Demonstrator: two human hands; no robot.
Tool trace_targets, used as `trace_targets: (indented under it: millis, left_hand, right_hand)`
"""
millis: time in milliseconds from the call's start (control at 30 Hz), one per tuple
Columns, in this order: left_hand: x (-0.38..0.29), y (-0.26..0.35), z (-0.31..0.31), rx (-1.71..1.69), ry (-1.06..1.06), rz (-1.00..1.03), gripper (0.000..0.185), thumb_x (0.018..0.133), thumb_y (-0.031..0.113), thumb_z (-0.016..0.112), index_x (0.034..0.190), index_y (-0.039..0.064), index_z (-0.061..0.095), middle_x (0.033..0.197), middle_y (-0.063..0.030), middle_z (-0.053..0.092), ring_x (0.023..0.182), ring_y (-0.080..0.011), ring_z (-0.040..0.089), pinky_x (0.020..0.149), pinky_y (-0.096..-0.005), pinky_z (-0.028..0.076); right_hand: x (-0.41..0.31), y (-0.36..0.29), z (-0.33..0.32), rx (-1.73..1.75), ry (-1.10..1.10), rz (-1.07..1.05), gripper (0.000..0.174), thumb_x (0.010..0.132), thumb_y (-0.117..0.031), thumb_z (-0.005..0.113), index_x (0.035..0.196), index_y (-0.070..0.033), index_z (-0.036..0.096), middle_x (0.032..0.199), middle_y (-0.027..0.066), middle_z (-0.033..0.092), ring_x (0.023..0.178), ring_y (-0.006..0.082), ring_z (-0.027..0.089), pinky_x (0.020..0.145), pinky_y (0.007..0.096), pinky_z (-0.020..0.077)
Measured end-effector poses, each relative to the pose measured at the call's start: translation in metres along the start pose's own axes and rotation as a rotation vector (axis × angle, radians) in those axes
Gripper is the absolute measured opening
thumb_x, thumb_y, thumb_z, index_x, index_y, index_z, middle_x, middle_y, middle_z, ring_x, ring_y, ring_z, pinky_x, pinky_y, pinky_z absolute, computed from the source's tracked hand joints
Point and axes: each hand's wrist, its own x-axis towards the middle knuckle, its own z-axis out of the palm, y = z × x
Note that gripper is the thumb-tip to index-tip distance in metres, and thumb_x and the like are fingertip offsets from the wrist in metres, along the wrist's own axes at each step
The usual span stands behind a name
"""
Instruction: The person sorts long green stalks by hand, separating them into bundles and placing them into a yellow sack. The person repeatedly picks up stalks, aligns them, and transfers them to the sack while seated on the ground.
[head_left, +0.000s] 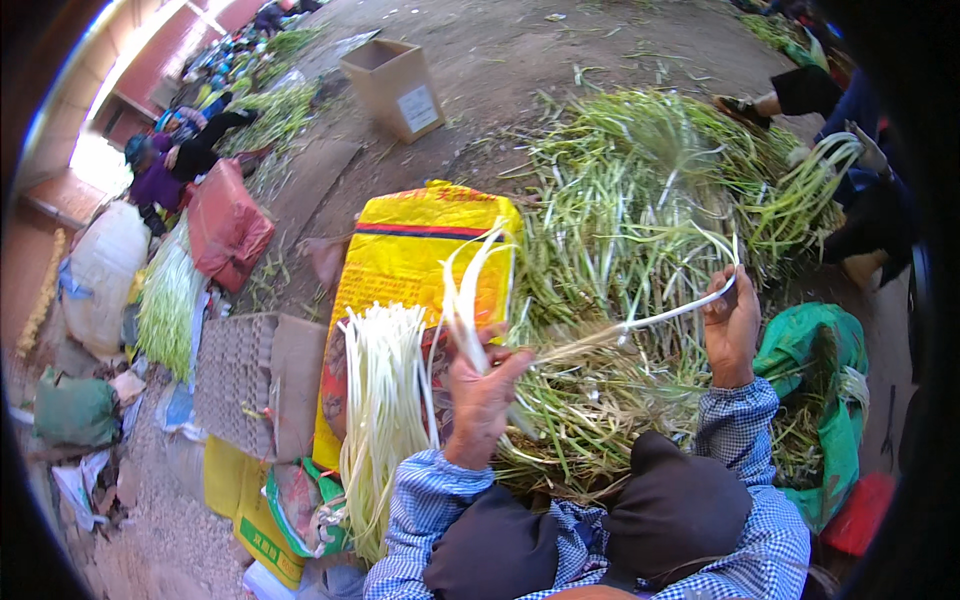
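Observation:
White-stemmed leafy stalks (466, 311), perhaps garlic shoots, are gripped in my left hand (484, 382), with a blurred dry root end or strand at the fingers. My right hand (729, 322), raised at the right, pinches one long pale stalk (679, 309) that runs down towards my left hand. A neat bundle of pale stalks (382, 390) lies left of my left hand, over the edge of a yellow printed sack (427, 262). Beneath and beyond both hands spreads a large heap of green stalks (615, 217). Dry yellowish trimmings (592, 420) lie close to my knees.
A cardboard box (397, 94) stands on the dirt floor ahead. At left are a grey egg tray (234, 382), a red package (229, 225) and another stalk bundle (171, 296). A green sack (844, 420) stands at right. A co-worker's hand (870, 154) holds stalks; other people sit at far left.

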Motion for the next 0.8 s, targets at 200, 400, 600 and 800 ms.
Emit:
trace_targets:
  millis: [200,400,600,800]
  left_hand:
    - [0.022,0.011,-0.031,0.253,-0.054,-0.114,0.042,0.08,0.005,0.078,0.117,0.004,0.059,0.081,-0.0014,0.067,0.049,-0.0023,0.044,0.04,-0.018,0.028]
    - [0.024,0.018,-0.013,0.0,-0.256,-0.013,0.027,0.094,0.018,0.068,0.115,0.003,0.061,0.102,-0.018,0.071,0.042,-0.0019,0.038,0.036,-0.0191,0.028]
    - [0.013,-0.012,0.058,0.021,-0.506,-0.161,0.026,0.095,0.02,0.067,0.111,-0.001,0.063,0.091,-0.0087,0.071,0.044,-0.0005,0.035,0.038,-0.0189,0.024]
    - [0.004,-0.012,0.066,0.0,-0.404,-0.108,0.017,0.096,0.017,0.065,0.102,0.002,0.061,0.08,-0.0041,0.066,0.044,-0.0008,0.036,0.039,-0.0191,0.024]
  right_hand:
    - [-0.009,-0.032,0.012,-0.05,-0.2,-0.075,0.017,0.1,-0.019,0.053,0.089,-0.007,0.054,0.069,0.0008,0.055,0.05,0.005,0.045,0.046,0.0202,0.0388]
    - [-0.029,-0.027,0.058,-0.232,-0.335,0.232,0.017,0.099,-0.02,0.055,0.093,-0.005,0.057,0.07,0.0016,0.057,0.049,0.0049,0.047,0.042,0.0173,0.0383]
    - [-0.025,0.023,0.071,-0.377,-0.626,0.241,0.029,0.104,-0.03,0.05,0.099,-0.004,0.06,0.08,0.0028,0.067,0.054,0.0037,0.055,0.05,0.0175,0.0433]
    - [-0.014,0.048,0.047,-0.576,-0.654,0.32,0.033,0.105,-0.034,0.045,0.104,-0.005,0.06,0.089,0.0025,0.065,0.073,0.0083,0.059,0.067,0.0239,0.0495]
